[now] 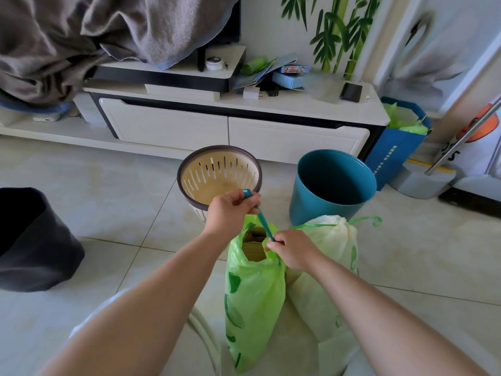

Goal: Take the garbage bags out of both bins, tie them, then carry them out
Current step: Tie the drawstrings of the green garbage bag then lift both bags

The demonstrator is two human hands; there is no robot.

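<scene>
A bright green garbage bag [253, 297] stands on the floor in front of me, its mouth still partly gaping over brown cardboard inside. My left hand [230, 213] grips the bag's teal drawstring [262, 219] and holds it up taut. My right hand [291, 249] pinches the bag's rim where the string comes out. Beside it on the right lies a pale green garbage bag [329, 270], cinched shut with a green drawstring loop. Behind them stand a beige slotted bin [219, 175] and a blue bin [333, 185], both without bags.
A white TV cabinet [244, 131] runs along the back wall with clutter and a phone on top. A blue paper bag [398, 150] with green plastic stands at its right end. A dark fabric basket [32, 240] sits at left. Mop base at right.
</scene>
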